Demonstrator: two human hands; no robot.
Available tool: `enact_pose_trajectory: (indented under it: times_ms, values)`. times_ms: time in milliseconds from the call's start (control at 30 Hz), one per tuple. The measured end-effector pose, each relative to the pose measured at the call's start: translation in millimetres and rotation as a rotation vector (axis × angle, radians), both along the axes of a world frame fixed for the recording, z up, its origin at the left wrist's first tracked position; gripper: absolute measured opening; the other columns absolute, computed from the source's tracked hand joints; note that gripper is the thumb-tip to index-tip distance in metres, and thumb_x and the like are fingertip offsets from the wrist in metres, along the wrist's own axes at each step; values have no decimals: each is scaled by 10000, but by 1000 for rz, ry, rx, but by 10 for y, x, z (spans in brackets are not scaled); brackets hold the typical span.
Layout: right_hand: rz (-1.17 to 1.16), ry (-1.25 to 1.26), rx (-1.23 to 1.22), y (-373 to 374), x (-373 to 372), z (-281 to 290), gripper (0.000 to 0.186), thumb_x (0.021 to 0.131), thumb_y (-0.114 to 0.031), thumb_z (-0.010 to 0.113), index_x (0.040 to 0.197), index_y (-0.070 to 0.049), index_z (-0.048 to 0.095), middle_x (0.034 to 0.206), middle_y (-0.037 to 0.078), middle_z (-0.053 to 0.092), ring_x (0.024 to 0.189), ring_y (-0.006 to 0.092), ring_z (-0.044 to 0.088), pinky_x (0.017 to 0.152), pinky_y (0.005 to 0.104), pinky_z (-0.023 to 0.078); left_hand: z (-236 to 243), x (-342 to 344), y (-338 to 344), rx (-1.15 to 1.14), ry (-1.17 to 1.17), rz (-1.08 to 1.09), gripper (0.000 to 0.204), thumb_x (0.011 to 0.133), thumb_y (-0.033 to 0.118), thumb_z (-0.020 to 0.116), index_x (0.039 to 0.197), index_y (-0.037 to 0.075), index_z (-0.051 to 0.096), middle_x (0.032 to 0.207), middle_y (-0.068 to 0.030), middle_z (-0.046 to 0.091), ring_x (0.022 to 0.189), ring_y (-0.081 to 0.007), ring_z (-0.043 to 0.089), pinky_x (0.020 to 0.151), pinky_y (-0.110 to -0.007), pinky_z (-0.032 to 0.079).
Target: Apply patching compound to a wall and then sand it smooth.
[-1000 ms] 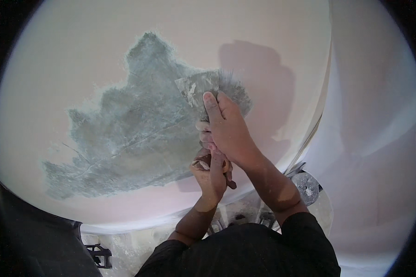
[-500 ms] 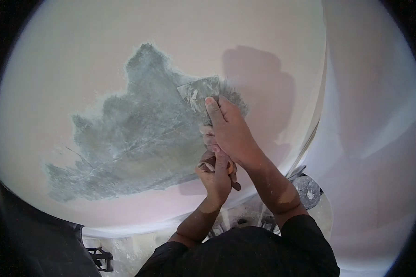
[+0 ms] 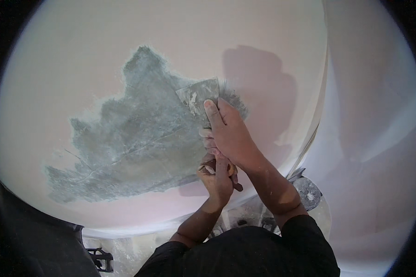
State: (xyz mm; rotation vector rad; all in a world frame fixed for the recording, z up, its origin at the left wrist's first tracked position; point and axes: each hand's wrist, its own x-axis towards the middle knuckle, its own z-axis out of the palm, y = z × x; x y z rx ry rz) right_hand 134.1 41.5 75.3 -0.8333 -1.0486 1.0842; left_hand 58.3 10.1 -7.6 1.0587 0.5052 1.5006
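A wide scraper blade (image 3: 198,92), smeared with pale filler, lies against a large irregular grey patch (image 3: 125,134) on the pink wall (image 3: 69,64). My right hand (image 3: 226,134) is closed around the blade's lower part and handle, thumb pressed on the metal. Directly below it, my left hand (image 3: 217,180) is wrapped round a wooden handle, touching my right hand. How much of that handle belongs to the same scraper is hidden by the fingers. A thin crack runs across the lower grey patch, and a shadow falls right of the blade.
A pale surface (image 3: 370,184) meets the pink wall along a curved seam at the right. A round, dusty grey object (image 3: 307,191) sits low at the right. A black frame-like object (image 3: 101,261) is at the lower left, beside a dark area (image 3: 37,231) and a dusty floor.
The view has shifted a little, so the patch, blade and both hands appear slightly lower in the picture. Both grips look the same, and the blade is at much the same spot on the patch.
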Motion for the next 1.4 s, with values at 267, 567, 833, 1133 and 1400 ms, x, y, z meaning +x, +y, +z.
enact_pose_trajectory:
  times_ms: [267, 567, 833, 1133, 1400]
  values:
    - [-121, -129, 75, -40, -2, 97, 259, 1009, -299, 424, 847, -104, 370, 602, -36, 320, 444, 42, 325, 364, 207, 279, 111, 11, -36, -143, 59, -9, 305, 954, 184, 521, 701, 25, 465, 521, -62, 482, 361, -127, 452, 319, -255, 341]
    - [40, 51, -56, -89, 56, 63, 273, 1006, -303, 431, 839, -96, 371, 612, -33, 335, 455, 45, 336, 359, 209, 301, 34, 79, -46, 10, -32, -34, 285, 957, 156, 492, 707, 20, 485, 501, -36, 457, 356, -99, 423, 319, -247, 313]
    - [-49, -22, -1, -12, 41, 8, 274, 1005, -294, 435, 831, -92, 370, 616, -33, 340, 458, 44, 343, 364, 212, 299, -17, 115, 12, -61, -35, 1, 278, 937, 159, 529, 695, 27, 492, 492, -31, 450, 351, -116, 423, 321, -258, 332]
    - [-37, -56, -14, -104, 60, 67, 312, 1003, -296, 430, 820, -50, 371, 588, 10, 397, 427, 81, 417, 356, 262, 356, 40, 100, -58, -36, -35, -24, 296, 932, 171, 545, 683, 24, 479, 490, -32, 451, 365, -118, 446, 323, -260, 333]
    - [53, 52, -54, -72, 49, 50, 292, 1000, -288, 438, 833, -55, 384, 593, 4, 387, 441, 79, 403, 362, 252, 343, 3, 98, -43, -53, -34, -13, 320, 940, 188, 536, 666, 29, 486, 504, -30, 459, 367, -109, 435, 322, -249, 320]
